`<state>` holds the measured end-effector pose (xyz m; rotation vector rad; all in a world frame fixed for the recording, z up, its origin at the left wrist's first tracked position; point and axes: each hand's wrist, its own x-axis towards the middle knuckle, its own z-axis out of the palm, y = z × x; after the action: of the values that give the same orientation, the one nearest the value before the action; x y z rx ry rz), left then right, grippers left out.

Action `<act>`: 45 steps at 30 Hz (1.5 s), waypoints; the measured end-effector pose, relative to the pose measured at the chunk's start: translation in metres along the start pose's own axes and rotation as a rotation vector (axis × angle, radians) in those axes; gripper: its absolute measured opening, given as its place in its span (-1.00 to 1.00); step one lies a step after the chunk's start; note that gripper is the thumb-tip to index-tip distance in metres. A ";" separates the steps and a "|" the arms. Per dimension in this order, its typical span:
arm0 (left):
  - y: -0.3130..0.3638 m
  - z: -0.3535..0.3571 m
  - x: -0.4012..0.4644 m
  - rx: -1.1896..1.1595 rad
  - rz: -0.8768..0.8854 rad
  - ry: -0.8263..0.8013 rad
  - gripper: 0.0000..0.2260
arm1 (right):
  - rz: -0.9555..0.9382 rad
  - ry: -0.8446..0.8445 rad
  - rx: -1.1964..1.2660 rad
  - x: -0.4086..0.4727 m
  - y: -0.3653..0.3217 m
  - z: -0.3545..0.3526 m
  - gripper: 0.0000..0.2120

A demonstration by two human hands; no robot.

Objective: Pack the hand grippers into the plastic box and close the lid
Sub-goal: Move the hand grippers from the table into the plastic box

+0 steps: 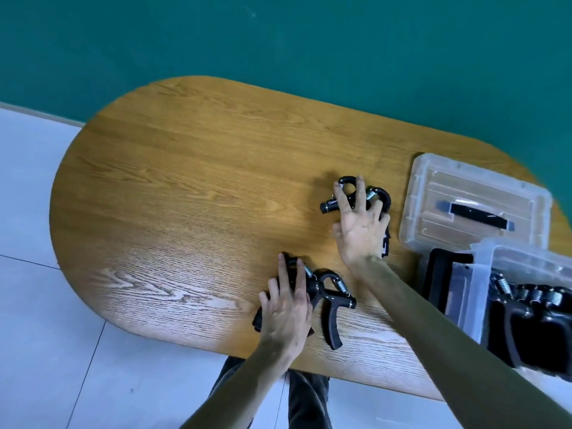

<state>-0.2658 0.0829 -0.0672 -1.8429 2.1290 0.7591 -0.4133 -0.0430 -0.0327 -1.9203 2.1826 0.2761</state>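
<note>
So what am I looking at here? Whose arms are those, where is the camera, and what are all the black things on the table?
There is no machine here: these are a person's two bare arms. The single picture comes from a wide-angle camera worn on the head, looking down, so the arms reach in from the bottom.

The surface is an oval wooden table. The black things with metal springs are hand grippers, used for squeezing exercise. The left hand lies on one pair near the front edge; the right hand lies on another pair farther back. Both hands have spread fingers, so nothing is lifted yet.

At the right stands a clear plastic box with more grippers already inside. Its lid, with a black handle, lies beside it on the table.
</note>
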 end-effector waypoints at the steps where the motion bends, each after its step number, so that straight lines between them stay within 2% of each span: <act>1: 0.002 -0.003 0.001 0.002 -0.018 0.016 -0.31 | -0.009 0.008 -0.024 -0.014 -0.003 -0.013 -0.20; 2: 0.007 -0.010 0.002 -0.003 -0.016 0.049 -0.33 | -0.040 0.043 0.037 -0.024 -0.002 -0.028 -0.22; 3: 0.011 -0.018 0.002 -0.016 -0.024 0.054 -0.36 | 0.006 0.056 0.031 -0.038 -0.006 -0.057 -0.63; 4: 0.016 -0.027 0.003 -0.037 -0.040 0.058 -0.38 | 0.040 0.058 -0.063 -0.050 0.002 -0.069 -0.25; 5: 0.021 -0.039 0.003 -0.063 -0.063 0.063 -0.39 | -0.006 0.190 -0.161 -0.052 0.009 -0.059 -0.62; 6: 0.025 -0.048 0.002 -0.089 -0.089 0.089 -0.39 | -0.006 0.083 -0.118 -0.056 0.014 -0.062 -0.29; 7: 0.030 -0.058 0.002 -0.095 -0.117 0.123 -0.39 | -0.123 0.083 -0.087 -0.057 0.021 -0.064 -0.27; 12: 0.059 -0.103 0.005 -0.021 -0.176 0.196 -0.39 | -0.066 0.169 0.027 -0.068 0.045 -0.099 -0.28; 17: 0.097 -0.134 0.003 -0.122 -0.164 0.309 -0.41 | -0.053 0.280 0.063 -0.086 0.082 -0.126 -0.28; 18: 0.102 -0.137 0.004 -0.153 -0.163 0.326 -0.42 | -0.043 0.247 0.098 -0.091 0.086 -0.129 -0.28; 23: 0.169 -0.140 -0.007 -0.196 -0.060 0.392 -0.45 | 0.033 0.292 0.090 -0.121 0.149 -0.133 -0.28; 35: 0.299 -0.102 -0.042 -0.178 0.126 0.341 -0.43 | 0.220 0.358 0.166 -0.193 0.267 -0.109 -0.27; 45: 0.347 -0.058 -0.048 -0.092 0.170 0.280 -0.47 | 0.272 0.325 0.250 -0.217 0.323 -0.068 -0.27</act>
<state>-0.5833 0.1206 0.0859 -1.9314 2.4897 0.6783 -0.7096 0.1854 0.0935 -1.6243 2.5425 -0.2770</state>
